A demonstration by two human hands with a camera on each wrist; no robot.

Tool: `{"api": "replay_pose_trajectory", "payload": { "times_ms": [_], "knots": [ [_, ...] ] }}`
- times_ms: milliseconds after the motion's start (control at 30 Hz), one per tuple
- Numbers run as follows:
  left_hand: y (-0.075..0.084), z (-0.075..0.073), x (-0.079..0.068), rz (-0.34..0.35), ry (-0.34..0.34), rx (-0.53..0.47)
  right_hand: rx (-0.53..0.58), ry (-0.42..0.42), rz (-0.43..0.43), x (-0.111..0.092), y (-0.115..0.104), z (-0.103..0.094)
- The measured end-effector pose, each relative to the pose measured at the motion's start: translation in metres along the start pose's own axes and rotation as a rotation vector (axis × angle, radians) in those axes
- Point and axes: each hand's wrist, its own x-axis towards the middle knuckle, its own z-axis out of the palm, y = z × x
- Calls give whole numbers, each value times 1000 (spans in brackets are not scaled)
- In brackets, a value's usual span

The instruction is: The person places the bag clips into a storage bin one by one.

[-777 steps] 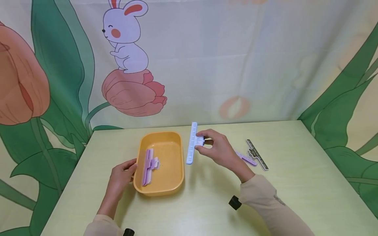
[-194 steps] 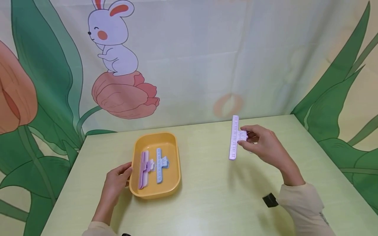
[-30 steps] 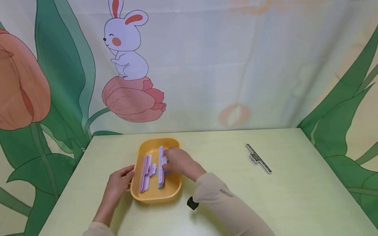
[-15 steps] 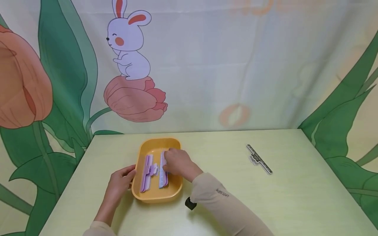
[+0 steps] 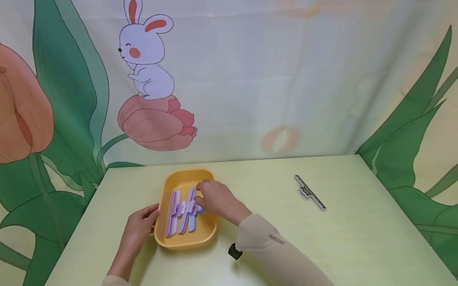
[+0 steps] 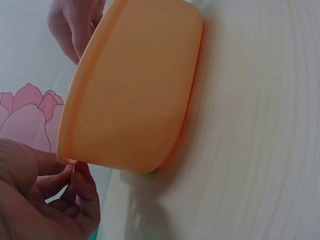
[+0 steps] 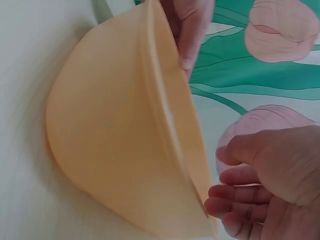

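My left hand [image 5: 140, 225] pinches the left rim of an orange plastic tray [image 5: 186, 245], thumb above and fingers below. A purple ruler-shaped clip [image 5: 171, 218] lies in the tray's left part. Beside it, a second, lighter purple clip [image 5: 185, 218] lies slanted across a blue clip [image 5: 192, 225], which it partly covers. My right hand [image 5: 220, 201] is over the tray's right side, close to these two clips. In the right wrist view its fingers [image 7: 240, 194] are loosely bent, thumb apart, nothing seen between them; the tray wall hides the clips there.
On the pale table [image 5: 268, 222], a black clip with white marks [image 5: 309, 193] lies slanted at the right. Behind the table hangs a curtain [image 5: 232, 79] printed with a rabbit and tulips. A black device [image 5: 234, 252] sits at the right sleeve.
Earlier my right hand lifted the blue clip, later the lighter purple one from the right. It held that above the blue clip a second ago; now it has let go and the clip lies slanted.
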Motion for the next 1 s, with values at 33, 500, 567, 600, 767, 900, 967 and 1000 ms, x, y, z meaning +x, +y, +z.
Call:
{"api": "replay_pose_trajectory", "payload": {
  "times_ms": [33, 500, 567, 600, 767, 900, 967, 1000],
  "knots": [
    [-1, -2, -1, -1, 5, -2, 23, 23, -14, -4, 1, -2],
    [-4, -1, 3, 32, 10, -48, 219, 244, 129, -102, 94, -36],
    [-6, -3, 3, 36, 17, -53, 222, 258, 161, -115, 111, -37],
    [-6, -4, 2, 38, 19, -56, 225, 257, 183, -122, 119, -38],
    [-5, 2, 4, 60, 33, -65, 223, 225, 305, -157, 161, -44],
    [-8, 2, 4, 67, 56, -72, 188, 193, 378, -171, 181, -46],
    [-9, -2, 3, 55, 69, -77, 174, 179, 398, -171, 186, -47],
    [-10, -4, 2, 54, 75, -82, 164, 172, 403, -170, 188, -48]
  ]
}}
